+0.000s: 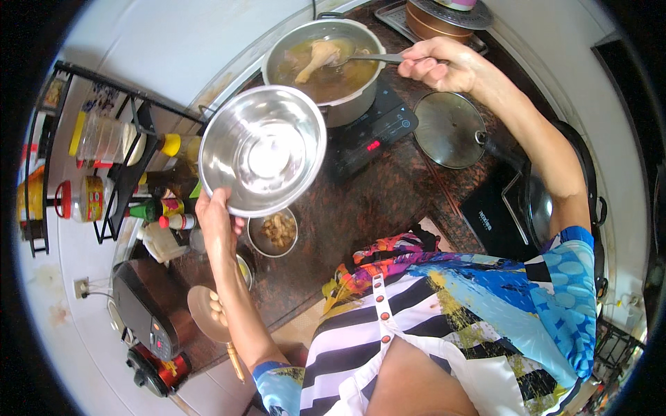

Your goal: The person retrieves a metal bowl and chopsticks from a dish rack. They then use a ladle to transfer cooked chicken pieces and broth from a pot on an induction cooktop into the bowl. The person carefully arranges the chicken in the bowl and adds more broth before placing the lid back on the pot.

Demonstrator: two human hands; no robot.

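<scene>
In my left hand (217, 216) is the rim of an empty, shiny stainless-steel bowl (263, 151), tilted beside a large metal pot (347, 107). The handle of a metal ladle or spoon (377, 57) is gripped in my right hand (442, 65), to the right of the pot. Its head sits in the pot at a cooked poultry leg (318, 57), whose bone end points down-left. Brownish broth (333, 92) with other pieces surrounds the leg. Whether the spoon's head bears the leg's weight I cannot tell. The pot stands on a black induction cooker (382, 127) with a lit red display.
Right of the cooker lies a glass lid (450, 130). Below the steel bowl is a small bowl of brown pieces (278, 232); a pan (203, 312) holds pale, egg-like items. A black rack (140, 130) with jars stands left, above a dark rice cooker (145, 307).
</scene>
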